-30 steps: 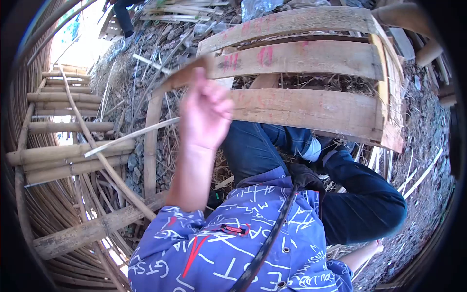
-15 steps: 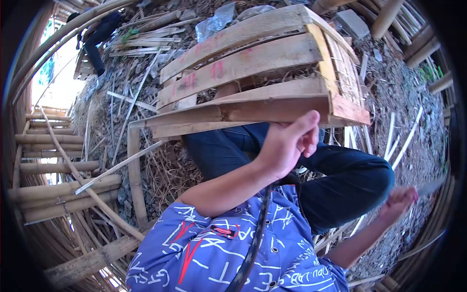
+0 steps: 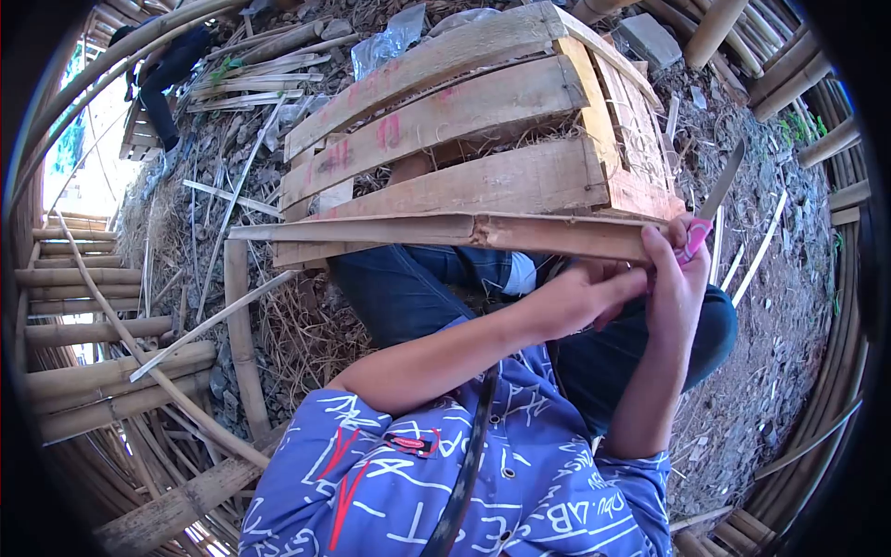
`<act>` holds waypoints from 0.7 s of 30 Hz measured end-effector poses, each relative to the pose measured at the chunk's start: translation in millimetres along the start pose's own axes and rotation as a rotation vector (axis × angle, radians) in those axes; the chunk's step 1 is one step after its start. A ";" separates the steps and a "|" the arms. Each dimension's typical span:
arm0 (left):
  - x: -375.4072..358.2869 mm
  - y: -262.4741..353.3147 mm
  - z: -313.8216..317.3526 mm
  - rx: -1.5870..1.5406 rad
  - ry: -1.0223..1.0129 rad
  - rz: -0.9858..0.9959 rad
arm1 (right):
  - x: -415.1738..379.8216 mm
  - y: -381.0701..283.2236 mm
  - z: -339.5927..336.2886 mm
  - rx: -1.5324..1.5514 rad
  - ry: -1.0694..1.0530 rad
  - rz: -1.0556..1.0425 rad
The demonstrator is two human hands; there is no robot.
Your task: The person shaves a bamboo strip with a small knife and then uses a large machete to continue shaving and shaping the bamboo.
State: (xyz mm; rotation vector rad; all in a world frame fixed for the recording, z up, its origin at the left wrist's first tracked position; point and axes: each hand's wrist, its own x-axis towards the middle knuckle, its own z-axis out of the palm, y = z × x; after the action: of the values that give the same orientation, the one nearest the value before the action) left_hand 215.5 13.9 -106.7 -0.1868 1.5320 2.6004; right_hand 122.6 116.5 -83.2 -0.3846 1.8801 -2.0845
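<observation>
A long split bamboo piece (image 3: 557, 238) lies across in front of me, its hollow side and a node showing. My left hand (image 3: 603, 290) is closed at its right end, from below, with some fingers hidden behind my right hand. In my right hand (image 3: 677, 265) is a knife (image 3: 723, 186), gripped by its pink handle, with the blade pointing up and to the right. The right hand touches or nearly touches the end of the bamboo. Just behind the bamboo stands a slatted wooden crate (image 3: 464, 121) with pink marks, above my bent legs.
A bamboo post (image 3: 243, 343) stands under the bamboo's left end. Thin strips (image 3: 246, 84) lie stacked at the back left, near a grey block (image 3: 650, 42) and plastic bag (image 3: 388, 46) farther right. Another person (image 3: 162, 84) is at the far left. Bamboo poles line both sides.
My right hand has swung in from the far right with the knife, up to the bamboo's end. The left hand has slid right along the bamboo. The view has shifted slightly.
</observation>
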 end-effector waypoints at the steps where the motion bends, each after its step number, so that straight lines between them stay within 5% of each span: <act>1: -8.8 3.3 1.6 -0.038 -0.031 -0.089 | -0.1 -6.0 3.3 -0.010 0.025 0.019; 4: -62.6 46.0 -16.4 0.514 0.035 0.135 | 11.2 -20.6 -4.7 -0.089 0.058 0.021; 7: -96.4 78.4 -69.5 1.274 0.506 0.514 | 31.4 -34.2 -39.4 -0.140 0.038 -0.088; 9: -110.2 82.5 -105.6 1.678 0.693 0.165 | 29.7 -51.3 -18.6 -0.253 -0.004 0.029; 11: -121.4 65.2 -164.2 1.690 0.658 -0.015 | 28.9 -50.8 -5.3 -0.211 -0.060 0.114; 16: -122.1 61.9 -204.1 1.669 0.470 -0.019 | 14.2 -27.8 -7.7 -0.181 -0.074 0.140; 19: -120.9 58.3 -222.2 1.753 0.372 0.256 | -1.5 -13.9 -13.0 -0.143 -0.125 0.169; 21: -119.9 58.5 -224.5 1.828 0.542 0.609 | -8.8 -13.5 -22.3 -0.145 -0.112 0.216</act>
State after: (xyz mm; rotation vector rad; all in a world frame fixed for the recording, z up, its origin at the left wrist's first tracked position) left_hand 334.5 -215.5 -144.4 -0.2061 3.6424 0.2860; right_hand 121.3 141.6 -72.0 -0.3086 1.9192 -1.7590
